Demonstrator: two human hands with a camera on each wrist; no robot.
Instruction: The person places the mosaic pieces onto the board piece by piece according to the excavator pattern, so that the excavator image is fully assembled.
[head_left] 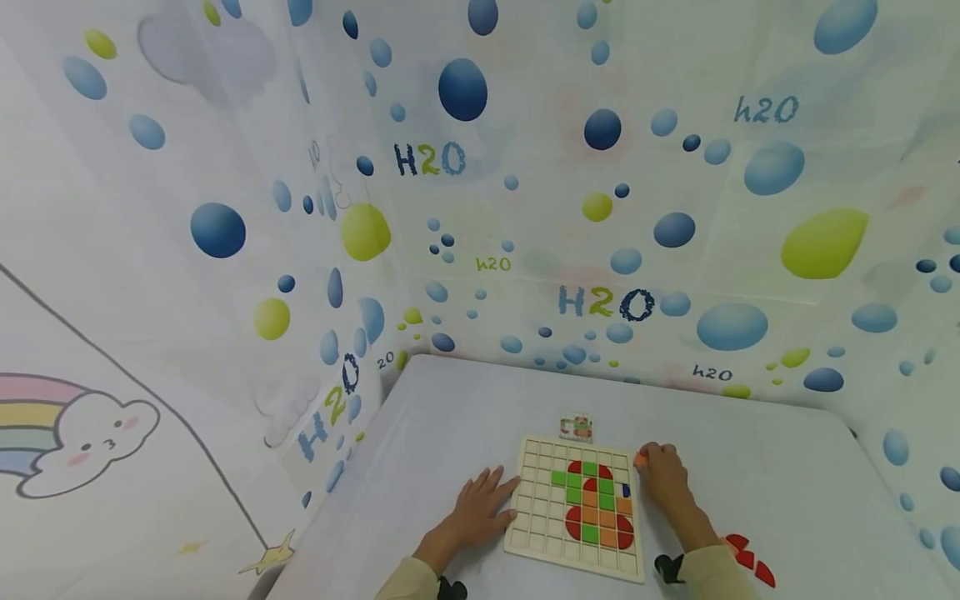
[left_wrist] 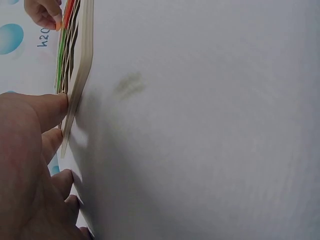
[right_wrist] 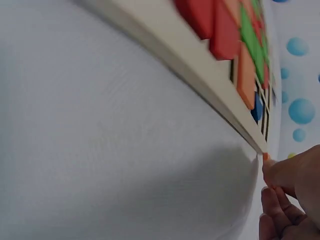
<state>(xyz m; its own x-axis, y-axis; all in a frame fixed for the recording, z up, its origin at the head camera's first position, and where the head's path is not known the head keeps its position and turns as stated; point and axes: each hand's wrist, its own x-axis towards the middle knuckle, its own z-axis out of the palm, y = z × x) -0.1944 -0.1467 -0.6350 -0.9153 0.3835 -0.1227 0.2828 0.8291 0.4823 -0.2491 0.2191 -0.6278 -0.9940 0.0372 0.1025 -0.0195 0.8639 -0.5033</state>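
A wooden grid board lies on the table, with red, green, orange and blue pieces set in its right part. Fingers spread, my left hand touches the board's left edge. Beyond the board's far right corner my right hand pinches a small orange piece between thumb and finger. The right wrist view shows that orange piece mostly covered by the fingertips. A blue piece sits in the board's right column, above an orange square.
Several loose red pieces lie to the right, beside the right sleeve. A small picture card lies just past the board's far edge. The white table meets a patterned wall covering at the back and left.
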